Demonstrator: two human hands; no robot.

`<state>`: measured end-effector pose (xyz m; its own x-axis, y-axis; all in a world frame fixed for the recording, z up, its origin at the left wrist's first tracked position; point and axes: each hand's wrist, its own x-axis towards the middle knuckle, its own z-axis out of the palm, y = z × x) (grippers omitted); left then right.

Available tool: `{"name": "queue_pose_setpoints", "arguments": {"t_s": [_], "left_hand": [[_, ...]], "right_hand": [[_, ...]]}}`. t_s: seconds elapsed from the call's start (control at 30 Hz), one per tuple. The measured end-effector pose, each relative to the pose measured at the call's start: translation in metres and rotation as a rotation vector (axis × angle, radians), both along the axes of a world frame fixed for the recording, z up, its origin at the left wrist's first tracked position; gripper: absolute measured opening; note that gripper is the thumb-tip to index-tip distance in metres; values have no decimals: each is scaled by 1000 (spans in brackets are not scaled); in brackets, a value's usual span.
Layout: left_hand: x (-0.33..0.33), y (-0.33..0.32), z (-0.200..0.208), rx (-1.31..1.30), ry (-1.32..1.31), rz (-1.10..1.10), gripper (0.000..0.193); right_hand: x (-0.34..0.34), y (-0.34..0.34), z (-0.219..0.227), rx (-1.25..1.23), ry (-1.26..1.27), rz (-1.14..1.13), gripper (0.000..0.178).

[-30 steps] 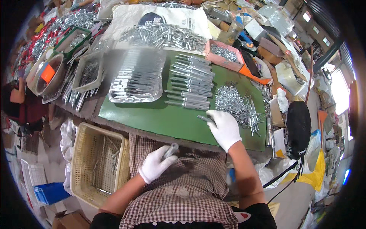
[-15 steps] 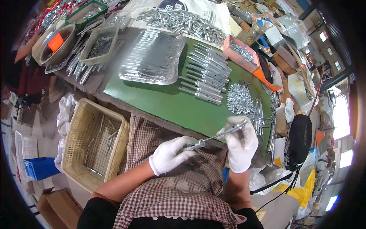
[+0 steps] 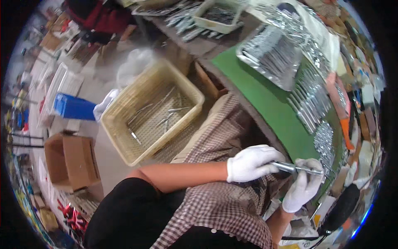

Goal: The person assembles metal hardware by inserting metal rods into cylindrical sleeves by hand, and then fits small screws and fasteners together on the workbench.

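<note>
Closing the gap now, the left hand (image 3: 253, 163), fingers clamped on a metal tube (image 3: 285, 167), meets a rod (image 3: 309, 170) pinched by the right hand (image 3: 301, 190) beside the green surface (image 3: 253, 96), so joining looks under way.

This is plainly a workshop handling small metal parts: a green bench top (image 3: 265, 110) carries a shiny tray (image 3: 263, 74) packed with slim metal pieces (image 3: 275, 52), a row of silvery tubes (image 3: 309, 106) and a heap of tiny fittings (image 3: 324, 143). Beside the bench are a plastic basket (image 3: 166, 135) with loose rods (image 3: 178, 109), a blue bin (image 3: 74, 106) and a cardboard box (image 3: 81, 162); a checked apron (image 3: 232, 203) (over dark clothing) fits too.
</note>
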<state>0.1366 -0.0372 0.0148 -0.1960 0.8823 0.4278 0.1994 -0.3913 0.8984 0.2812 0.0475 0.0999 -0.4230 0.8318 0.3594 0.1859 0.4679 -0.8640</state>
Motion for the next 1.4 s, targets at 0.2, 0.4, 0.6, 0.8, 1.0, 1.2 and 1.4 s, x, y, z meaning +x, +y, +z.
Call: {"name": "queue_pose_setpoints", "arguments": {"t_s": [0.2,0.4,0.6,0.8,1.0,1.2,1.4], "left_hand": [[-1,-27,-1,3,34,106,29],[-2,-21,9,35,-9,37,28],[-21,3,27,14,117,-120,29],[-27,17,32,-19,127,-227,26],[-22,9,26,-127,-5,-110,25],[-29,17,26,-121,41,1,22],[-14,44,39,-160,112,7,22]], "right_hand": [[2,-16,-2,45,-45,130,24],[3,-28,10,-9,9,28,26],[-2,-28,28,-52,75,-114,23],[11,-24,28,367,-175,-121,28],[3,-8,28,214,-172,-9,25],[-5,22,29,272,-246,172,22],[17,51,24,182,-188,184,23]]}}
